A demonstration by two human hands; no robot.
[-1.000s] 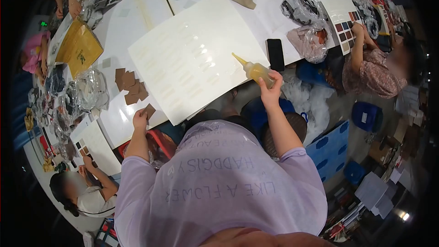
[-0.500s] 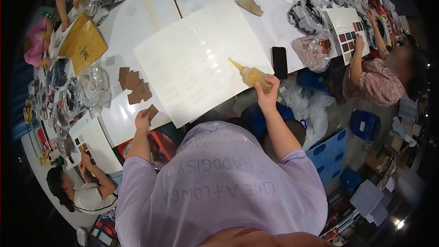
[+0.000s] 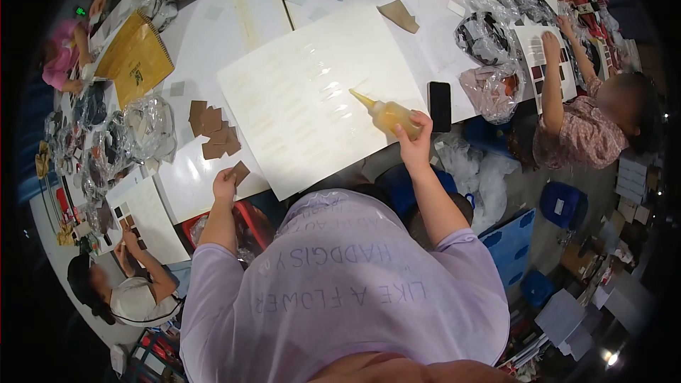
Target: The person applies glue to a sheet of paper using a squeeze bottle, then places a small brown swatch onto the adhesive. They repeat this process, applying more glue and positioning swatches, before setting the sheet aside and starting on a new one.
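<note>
My right hand [image 3: 415, 143] is closed around a squeeze bottle [image 3: 391, 118] of yellowish liquid. Its long yellow nozzle points up and left over a large white sheet [image 3: 277, 120]. Faint glossy streaks run down the sheet's middle, and paler marks show on its left half. Between the fingers of my left hand [image 3: 225, 183] is a small brown swatch [image 3: 241, 171], at the table edge just left of the sheet's lower corner. Several more brown swatches [image 3: 211, 122] lie in a loose overlapping pile above that hand.
A black phone [image 3: 440, 107] lies right of the sheet, near clear plastic bags [image 3: 491, 89]. A tan scrap [image 3: 399, 15] sits beyond it. At left are a yellow spiral notebook [image 3: 136, 64] and more bags. Co-workers handle swatch cards [image 3: 546, 64] on both sides. A red stool [image 3: 248, 223] stands below.
The bottle's nozzle tip has shifted slightly left across the sheet. My left hand keeps the swatch almost where it was. The co-worker at right has raised a hand over the swatch card.
</note>
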